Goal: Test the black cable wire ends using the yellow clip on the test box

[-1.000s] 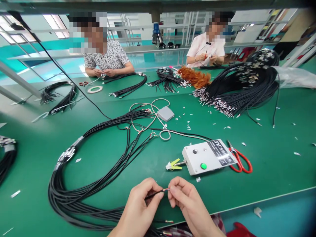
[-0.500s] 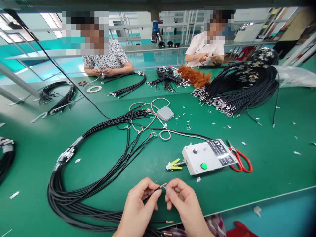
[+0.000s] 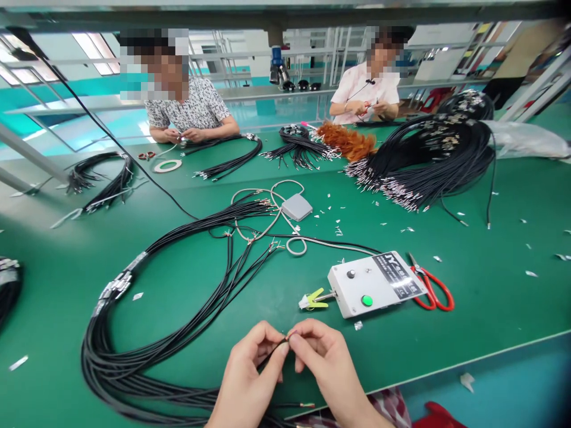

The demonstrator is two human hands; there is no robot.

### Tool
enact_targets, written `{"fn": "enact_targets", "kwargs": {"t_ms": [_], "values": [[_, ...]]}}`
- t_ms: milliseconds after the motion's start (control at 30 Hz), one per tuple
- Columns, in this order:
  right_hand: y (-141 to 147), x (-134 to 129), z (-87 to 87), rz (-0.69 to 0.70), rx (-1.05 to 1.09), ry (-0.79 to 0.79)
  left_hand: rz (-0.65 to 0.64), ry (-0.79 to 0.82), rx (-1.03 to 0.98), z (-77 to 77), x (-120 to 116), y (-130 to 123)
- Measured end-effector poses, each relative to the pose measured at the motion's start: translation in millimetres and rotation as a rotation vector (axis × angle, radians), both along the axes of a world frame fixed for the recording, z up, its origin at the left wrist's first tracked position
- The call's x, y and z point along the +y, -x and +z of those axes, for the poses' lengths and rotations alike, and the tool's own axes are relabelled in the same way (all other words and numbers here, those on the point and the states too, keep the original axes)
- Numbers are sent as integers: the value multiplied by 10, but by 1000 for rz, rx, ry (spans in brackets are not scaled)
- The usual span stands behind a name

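Observation:
Near the table's front edge, my left hand (image 3: 254,368) pinches a black cable (image 3: 269,358) close to its stripped end. My right hand (image 3: 323,362) is closed at that same end, thumb and fingertips pressed on the thin inner wires, which the fingers now mostly hide. The two hands' fingertips meet. A bundle of black cables (image 3: 178,345) curves round to the left and runs behind my left wrist, with silvery labels (image 3: 113,288) on it. Beyond my right hand lies a grey box (image 3: 377,282) with a green button, a knob and a yellow-green clip (image 3: 316,299) at its end.
Red-handled scissors (image 3: 432,288) lie against the box. A grey pedal-like block (image 3: 297,207) on a looped cord sits mid-table. Large cable bundles (image 3: 423,160) are heaped at the far right. Two co-workers sit opposite, handling small parts. Foil scraps dot the green table (image 3: 482,285).
My right hand has moved slightly left, up against my left fingertips, and closed over the coloured wires that showed between the hands. The whole view has shifted a little.

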State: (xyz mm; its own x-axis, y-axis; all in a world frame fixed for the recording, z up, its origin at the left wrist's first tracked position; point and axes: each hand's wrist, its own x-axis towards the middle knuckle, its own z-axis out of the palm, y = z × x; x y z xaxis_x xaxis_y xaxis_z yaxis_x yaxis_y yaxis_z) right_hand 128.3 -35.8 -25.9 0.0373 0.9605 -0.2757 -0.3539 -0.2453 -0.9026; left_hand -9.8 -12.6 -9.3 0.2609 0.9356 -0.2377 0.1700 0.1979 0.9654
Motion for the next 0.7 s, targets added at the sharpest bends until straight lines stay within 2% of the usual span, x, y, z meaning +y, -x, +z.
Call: {"fn": "enact_targets", "kwargs": {"t_ms": [167, 267, 367, 500, 633, 700], "values": [[-31, 35, -10, 55, 28, -16, -136, -139, 1, 42, 50, -38], [-63, 21, -24, 106, 13, -16, -101, -193, 10, 26, 90, -80], [-111, 12, -18, 157, -69, -31, -71, -172, -22, -17, 104, -84], [-195, 21, 26, 154, -470, -245, -64, -123, -80, -43, 54, -39], [-265, 44, 20, 150, -848, -534, -92, -344, 118, -65, -5, -4], [-305, 43, -7, 115, -976, -637, -64, -383, 157, -101, -7, -2]]}}
